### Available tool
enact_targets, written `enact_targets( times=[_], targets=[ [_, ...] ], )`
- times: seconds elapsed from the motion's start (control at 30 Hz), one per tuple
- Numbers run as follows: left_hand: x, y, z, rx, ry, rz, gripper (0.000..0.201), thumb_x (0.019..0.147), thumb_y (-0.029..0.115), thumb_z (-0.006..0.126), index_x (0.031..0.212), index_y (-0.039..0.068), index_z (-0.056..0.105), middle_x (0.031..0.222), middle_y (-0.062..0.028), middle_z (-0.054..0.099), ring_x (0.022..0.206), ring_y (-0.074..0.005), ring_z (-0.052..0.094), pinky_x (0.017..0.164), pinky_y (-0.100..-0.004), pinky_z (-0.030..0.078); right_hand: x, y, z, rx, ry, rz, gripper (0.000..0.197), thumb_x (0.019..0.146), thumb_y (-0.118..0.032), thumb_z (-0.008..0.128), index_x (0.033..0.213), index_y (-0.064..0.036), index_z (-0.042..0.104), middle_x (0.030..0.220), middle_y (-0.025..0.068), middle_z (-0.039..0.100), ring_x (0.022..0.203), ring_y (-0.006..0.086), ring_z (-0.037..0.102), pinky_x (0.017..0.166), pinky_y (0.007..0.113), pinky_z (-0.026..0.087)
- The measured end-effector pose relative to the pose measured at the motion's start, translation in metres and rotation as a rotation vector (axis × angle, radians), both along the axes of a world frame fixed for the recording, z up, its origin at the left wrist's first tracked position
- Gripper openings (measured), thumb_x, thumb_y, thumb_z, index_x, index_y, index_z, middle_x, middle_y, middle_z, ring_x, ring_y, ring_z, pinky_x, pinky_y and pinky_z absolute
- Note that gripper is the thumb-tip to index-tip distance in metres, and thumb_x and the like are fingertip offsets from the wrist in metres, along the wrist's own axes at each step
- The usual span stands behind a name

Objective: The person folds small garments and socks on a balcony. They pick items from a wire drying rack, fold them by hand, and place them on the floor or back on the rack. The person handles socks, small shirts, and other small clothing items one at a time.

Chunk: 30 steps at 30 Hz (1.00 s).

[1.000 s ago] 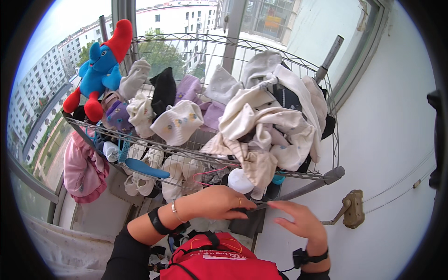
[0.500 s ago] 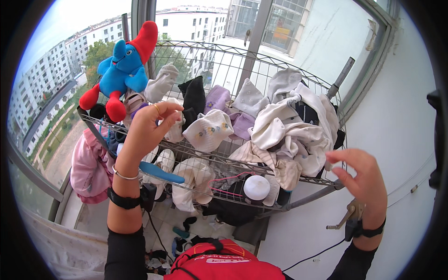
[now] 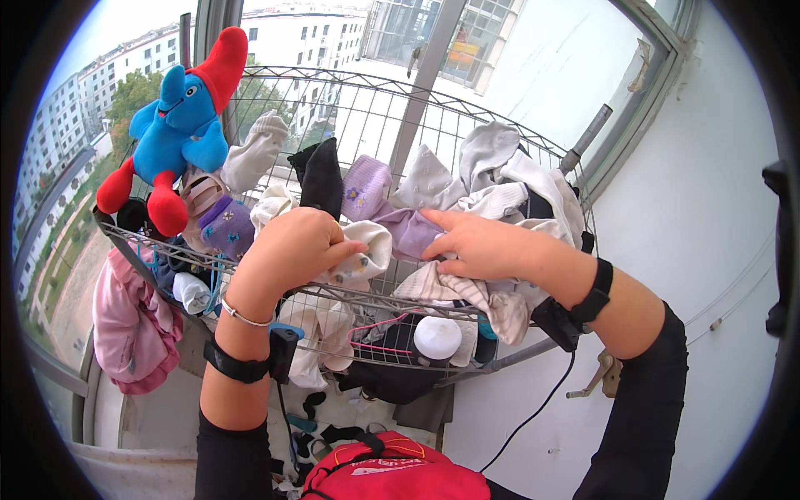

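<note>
The fingers of my left hand are curled, with the thumb pressed against a white sock that has small flowers on it. My right hand has reached in from the right. Its fingers are apart, and the tips touch a plain lilac sock. Behind the two hands stand a black sock, a lilac ribbed sock with flowers and a white dotted sock. A striped beige sock lies just below my right hand.
A wire rack holds the socks, with more white ones heaped at its right. A blue plush figure with a red hat sits at its left corner. Pink clothing hangs on the left. A white round lid shows on the lower shelf.
My right hand has moved left, from beside the rack onto the lilac sock. My left hand has come down and closed on the flowered white sock. The whole view has shifted a little.
</note>
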State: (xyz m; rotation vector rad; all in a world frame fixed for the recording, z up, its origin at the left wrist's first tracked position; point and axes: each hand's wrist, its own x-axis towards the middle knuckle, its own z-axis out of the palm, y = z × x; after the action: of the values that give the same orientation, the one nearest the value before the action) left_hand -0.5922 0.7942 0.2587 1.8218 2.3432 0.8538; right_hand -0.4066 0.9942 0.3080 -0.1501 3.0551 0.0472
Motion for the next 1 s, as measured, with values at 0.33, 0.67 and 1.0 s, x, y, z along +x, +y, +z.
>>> enact_targets(
  times=[0.33,0.67,1.0],
  targets=[
    [0.003,0.0,0.001,0.092,0.084,0.037,0.041,0.086,0.033,0.065,0.067,-0.003,0.064,0.064,-0.0179,0.058,0.067,-0.037,0.058,0.061,-0.0448,0.044,0.039,0.025,0.083,-0.318,0.247,-0.284,0.033,0.094,-0.021,0.057,0.117,0.0018,0.064,0.129,0.0103,0.06,0.116,0.0246,0.058,0.1,0.033,0.044],
    [0.005,0.001,-0.001,0.163,0.067,0.037,0.034,0.086,0.029,0.07,0.074,-0.003,0.066,0.07,-0.0159,0.06,0.067,-0.0331,0.058,0.062,-0.0421,0.044,0.038,0.059,0.102,-0.484,0.698,-0.272,0.069,0.094,-0.038,0.061,0.151,-0.0105,0.033,0.154,0.0251,0.028,0.146,0.029,0.025,0.115,0.037,0.028],
    [0.009,0.002,0.002,0.123,0.059,0.056,0.035,0.085,0.028,0.068,0.072,-0.004,0.065,0.069,-0.0185,0.059,0.069,-0.0363,0.058,0.063,-0.044,0.044,0.104,0.028,0.08,-0.608,0.294,-0.298,0.025,0.092,-0.014,0.063,0.116,-0.0069,0.067,0.102,0.0068,0.071,0.09,0.0129,0.065,0.082,0.03,0.052]
  ],
)
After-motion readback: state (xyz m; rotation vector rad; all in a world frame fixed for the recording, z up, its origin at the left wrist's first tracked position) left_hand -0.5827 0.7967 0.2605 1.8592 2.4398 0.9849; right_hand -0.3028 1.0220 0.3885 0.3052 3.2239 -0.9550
